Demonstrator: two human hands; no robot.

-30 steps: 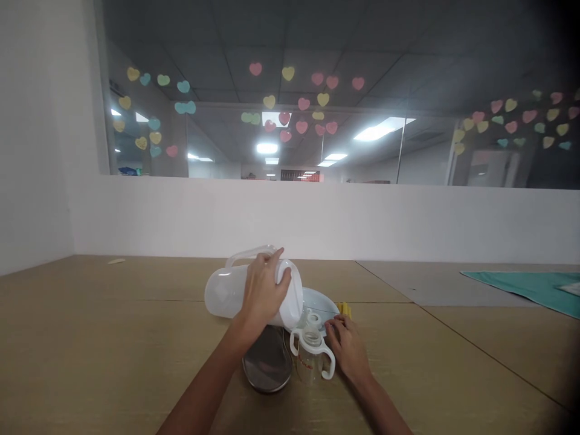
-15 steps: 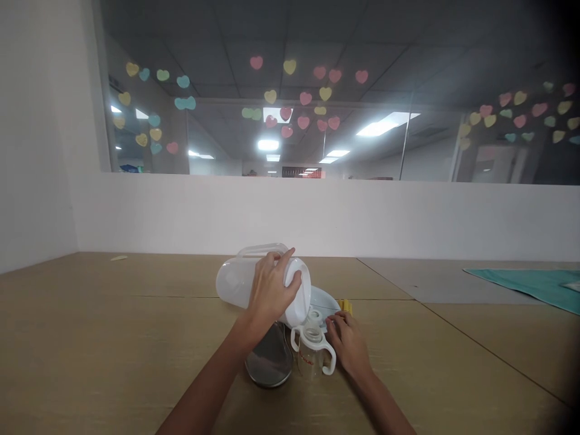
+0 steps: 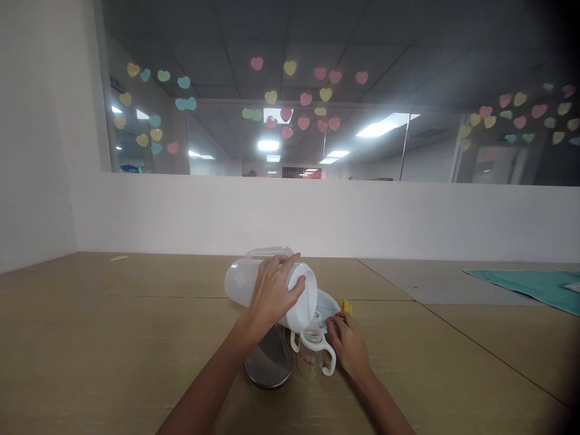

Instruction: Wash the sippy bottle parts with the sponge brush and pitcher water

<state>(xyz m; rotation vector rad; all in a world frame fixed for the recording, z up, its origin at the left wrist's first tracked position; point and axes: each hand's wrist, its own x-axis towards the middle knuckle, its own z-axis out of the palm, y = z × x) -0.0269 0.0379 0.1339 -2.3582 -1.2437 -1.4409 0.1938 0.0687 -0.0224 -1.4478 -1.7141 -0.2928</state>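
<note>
My left hand (image 3: pixel 274 287) is closed around a white plastic pitcher (image 3: pixel 240 281), tipped on its side with its clear handle uppermost. The pitcher's round white lid (image 3: pixel 303 299) faces right and down, just above the mouth of a clear baby bottle (image 3: pixel 310 361) with two white side handles. The bottle stands upright on the table; I cannot make out any stream of liquid. My right hand (image 3: pixel 351 344) rests beside the bottle's right handle, fingers curled in and tips partly hidden. Whatever they may grip is unclear.
A dark, shiny metal-rimmed object (image 3: pixel 270 362) lies under my left wrist. Behind the bottle are a pale blue dish (image 3: pixel 328 304) and a small yellow thing (image 3: pixel 345 307). The wooden table (image 3: pixel 113 350) ends at a white wall. A teal cloth (image 3: pixel 530 284) lies far right.
My left hand and the pitcher have shifted slightly right and down, bringing the lid closer over the bottle. The right hand and the bottle have stayed almost still.
</note>
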